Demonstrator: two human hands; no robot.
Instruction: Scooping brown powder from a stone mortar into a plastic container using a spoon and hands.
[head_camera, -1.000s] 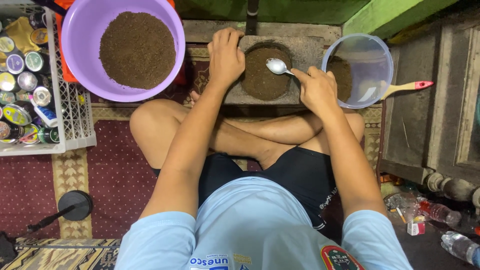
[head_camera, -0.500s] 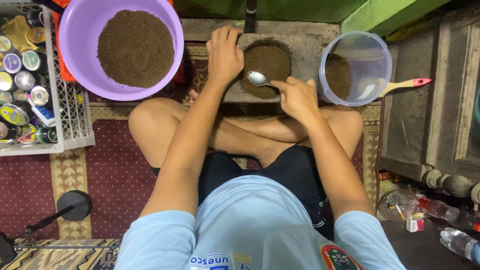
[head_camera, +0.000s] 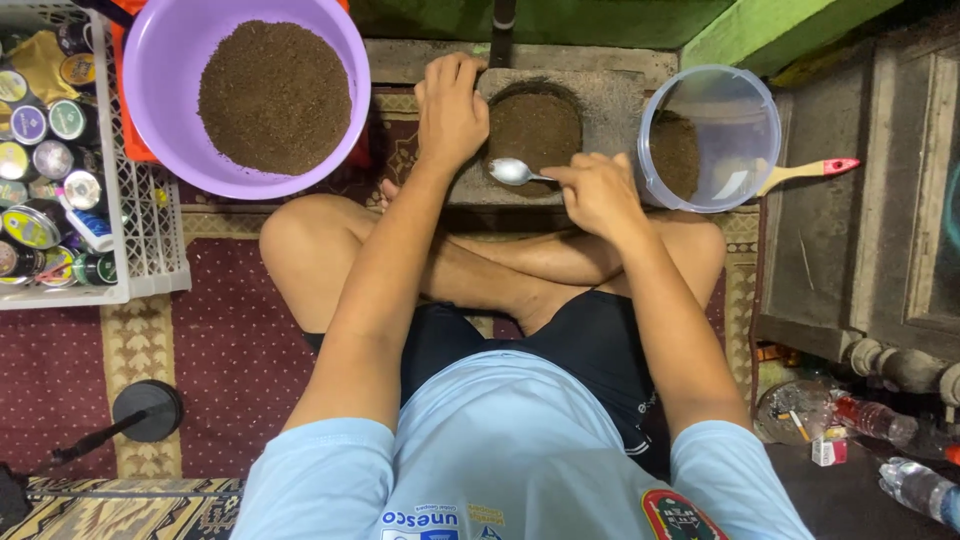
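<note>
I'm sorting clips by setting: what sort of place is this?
Probably a home floor workspace for packing brown powder. The person sits cross-legged on a patterned red carpet, beside a purple plastic basin of brown powder and a white plastic crate of small round tins.

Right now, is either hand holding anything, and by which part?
The right hand holds a metal spoon by its handle. The left hand holds nothing; it rests on the stone block at the hollow's rim.

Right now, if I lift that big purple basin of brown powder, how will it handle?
The purple basin is probably heavy, since brown powder is heaped across most of it. Its thin plastic rim may flex if gripped one-handed. The loose heap could shift or spill if tilted.
</note>
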